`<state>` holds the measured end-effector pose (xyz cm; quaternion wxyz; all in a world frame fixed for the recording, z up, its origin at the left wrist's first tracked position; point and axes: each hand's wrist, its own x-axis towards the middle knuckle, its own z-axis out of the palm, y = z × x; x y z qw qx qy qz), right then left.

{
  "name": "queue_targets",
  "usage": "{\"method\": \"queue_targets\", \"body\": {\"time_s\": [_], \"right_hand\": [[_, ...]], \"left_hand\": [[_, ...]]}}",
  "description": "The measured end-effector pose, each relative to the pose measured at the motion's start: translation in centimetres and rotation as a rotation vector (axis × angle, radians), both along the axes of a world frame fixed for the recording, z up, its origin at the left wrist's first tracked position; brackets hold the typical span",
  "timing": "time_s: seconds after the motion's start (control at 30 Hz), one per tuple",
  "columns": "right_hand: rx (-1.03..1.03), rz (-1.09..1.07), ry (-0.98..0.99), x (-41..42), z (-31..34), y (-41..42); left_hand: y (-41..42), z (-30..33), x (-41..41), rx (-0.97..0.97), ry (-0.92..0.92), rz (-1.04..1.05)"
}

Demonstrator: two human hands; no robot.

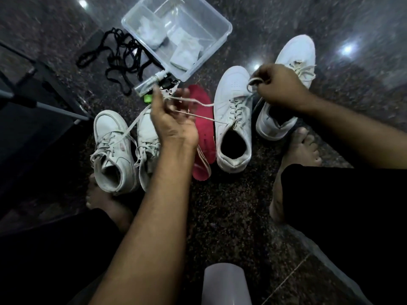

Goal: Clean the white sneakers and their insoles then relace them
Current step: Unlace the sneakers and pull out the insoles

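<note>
Left grip [174, 119], middle of the frame, palm up, fingers blurred and loosely curled round a white lace [204, 105]. Could not tell how tight. Right grip [278, 84], right of the middle, curled tight and pinching the other end of that lace in a small loop. Lace stretched between both grips and running down into the eyelets of the middle sneaker [233, 119].

Middle sneaker white, flat on the floor, toe pointing to the top of the frame, partly laced, dark opening at its near end. Red insole [203, 137] just beside it on its left, lying flat, partly under the left wrist. Fourth sneaker [290, 69] to the upper right, behind the right grip, laced, toe pointing up and right. Two more white sneakers at the middle left, side by side: far-left sneaker [111, 150] and next sneaker [146, 139], both with loose laces, the second one partly hidden by the left arm.

Clear plastic tub [220, 25] at the top middle, white cloths [185, 51] inside. Small clear bottle [149, 82] lying just below the tub's near corner, a tiny green thing [147, 99] beside it. Black laces [119, 56] in a tangle at the upper left. Bare foot [299, 155] at the right, another bare foot [101, 199] at the lower left. Pale cup [224, 285] at the bottom middle. Dark speckled floor [231, 216] under everything.
</note>
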<state>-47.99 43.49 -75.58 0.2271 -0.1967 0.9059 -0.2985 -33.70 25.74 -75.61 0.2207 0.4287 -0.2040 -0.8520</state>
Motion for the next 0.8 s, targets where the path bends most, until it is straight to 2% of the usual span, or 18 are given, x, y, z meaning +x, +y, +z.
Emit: {"method": "queue_targets", "body": {"time_s": [0.07, 0.1, 0.13, 0.2, 0.27, 0.3, 0.37, 0.47, 0.53, 0.57, 0.63, 0.8], "right_hand": [[0.147, 0.139, 0.177, 0.3, -0.7, 0.6], [0.193, 0.183, 0.253, 0.5, -1.1, 0.9], [0.252, 0.218, 0.344, 0.9, -1.4, 1.1], [0.371, 0.3, 0.522, 1.7, -1.4, 1.1], [0.347, 0.387, 0.601, 2.8, -0.8, 0.7], [0.279, 0.452, 0.585, 3.3, -0.3, 0.4], [0.174, 0.595, 0.435, 4.3, 0.1, 0.1], [0.239, 0.647, 0.247, 5.2, -0.3, 0.2], [0.233, 0.612, 0.254, 5.6, -1.2, 0.6], [0.209, 0.588, 0.246, 5.7, -1.6, 0.7], [0.154, 0.522, 0.193, 5.5, -1.9, 0.8], [0.121, 0.459, 0.147, 5.9, -2.2, 0.5]], "left_hand": [[-0.9, 0.8, 0.1, 0.137, 0.226, 0.089], [-1.2, 1.1, 0.1, 0.149, 0.269, 0.102], [-1.4, 1.2, 0.0, 0.12, 0.248, 0.104], [-1.3, 0.7, -0.3, -0.008, 0.075, 0.093], [-0.4, 0.1, -0.6, -0.166, -0.131, 0.058], [0.4, -0.1, -0.5, -0.26, -0.219, 0.006], [2.2, -0.5, -0.1, -0.546, -0.388, -0.166], [4.2, -1.6, 0.6, -1.101, -0.671, -0.585], [4.7, -1.9, 0.9, -1.315, -0.672, -0.86], [4.9, -2.1, 1.0, -1.343, -0.602, -0.964], [5.1, -2.4, 1.3, -1.271, -0.503, -1.038], [4.8, -3.3, 1.1, -1.358, -0.557, -1.043]]}}
